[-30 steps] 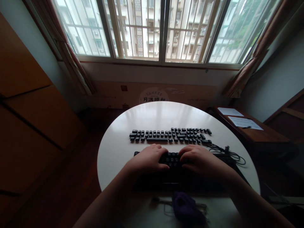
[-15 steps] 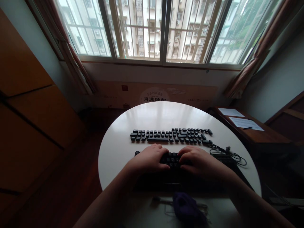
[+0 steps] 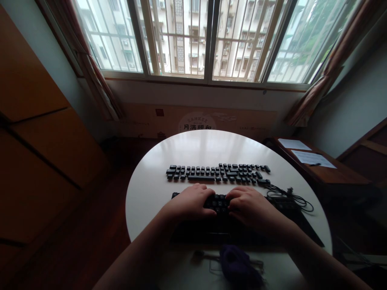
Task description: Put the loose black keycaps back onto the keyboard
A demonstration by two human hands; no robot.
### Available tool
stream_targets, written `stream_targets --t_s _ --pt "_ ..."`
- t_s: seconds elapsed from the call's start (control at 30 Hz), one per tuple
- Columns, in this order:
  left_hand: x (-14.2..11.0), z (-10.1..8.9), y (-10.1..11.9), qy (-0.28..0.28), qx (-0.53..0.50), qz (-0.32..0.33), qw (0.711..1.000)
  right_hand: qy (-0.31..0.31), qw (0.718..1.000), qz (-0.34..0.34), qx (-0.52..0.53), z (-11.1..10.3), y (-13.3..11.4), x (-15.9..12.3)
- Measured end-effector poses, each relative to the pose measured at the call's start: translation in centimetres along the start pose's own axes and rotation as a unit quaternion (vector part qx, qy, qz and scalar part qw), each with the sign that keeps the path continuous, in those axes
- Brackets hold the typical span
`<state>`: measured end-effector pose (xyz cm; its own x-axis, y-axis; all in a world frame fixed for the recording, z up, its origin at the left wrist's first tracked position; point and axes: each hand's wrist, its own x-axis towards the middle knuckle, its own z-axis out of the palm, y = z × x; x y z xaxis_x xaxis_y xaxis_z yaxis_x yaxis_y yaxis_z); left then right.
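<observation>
A black keyboard lies on the white table in front of me, with several keycaps seated in its middle part. My left hand rests over its left side, thumb and index finger apart around the seated keycaps, the other fingers partly hidden. My right hand is just right of those keycaps, its fingers bent and drawn together against the keyboard. Whatever is between its fingertips is hidden. Beyond both hands, loose black keycaps lie in rows, including a long space bar.
A coiled black cable lies by the keyboard's right end. Nearer me, a purple object and a thin wire tool lie on the round white table. Papers and a pen rest on a brown desk at right.
My right hand has shifted slightly left, with its fingers drawn closer together. My left hand stays in place over the keyboard.
</observation>
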<state>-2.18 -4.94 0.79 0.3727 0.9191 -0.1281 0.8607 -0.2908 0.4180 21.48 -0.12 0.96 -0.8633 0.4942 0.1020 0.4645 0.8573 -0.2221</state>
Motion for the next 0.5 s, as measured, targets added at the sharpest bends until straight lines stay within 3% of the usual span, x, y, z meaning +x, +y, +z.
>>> stream_targets --t_s 0.5 --pt "0.8 1.3 1.0 0.036 0.044 0.012 0.998 -0.024 0.999 0.015 -0.044 0.3 -1.0 0.6"
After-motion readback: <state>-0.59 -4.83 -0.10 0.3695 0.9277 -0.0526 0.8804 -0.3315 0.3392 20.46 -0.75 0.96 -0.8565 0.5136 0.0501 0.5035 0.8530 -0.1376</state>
